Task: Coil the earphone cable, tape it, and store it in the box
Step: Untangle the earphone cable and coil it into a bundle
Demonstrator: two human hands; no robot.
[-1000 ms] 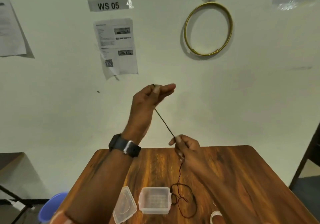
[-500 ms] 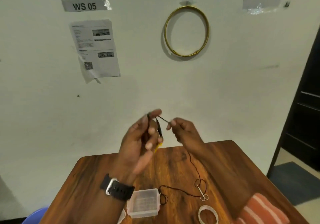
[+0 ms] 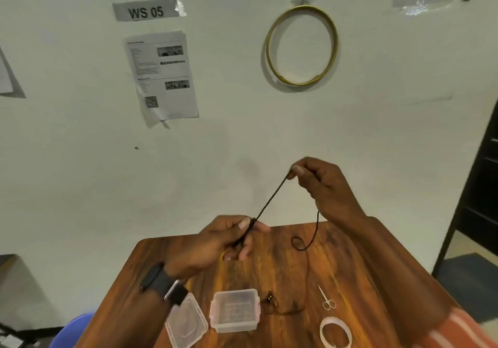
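Earphone cable (image 3: pixel 269 198) stretched taut between two hands above the counter (image 3: pixel 336 275).

Left hand (image 3: pixel 226 238) low, thumb and fingers pinching one end of the taut run. Right hand (image 3: pixel 320 183) higher, pinching the cable at its fingertips; from there the cable drops, loops once, and trails down to the counter, ending just beside the box (image 3: pixel 234 310). Box open, its lid (image 3: pixel 186 322) lying left of it. Scissors (image 3: pixel 326 298) and tape roll (image 3: pixel 335 331) on the right.
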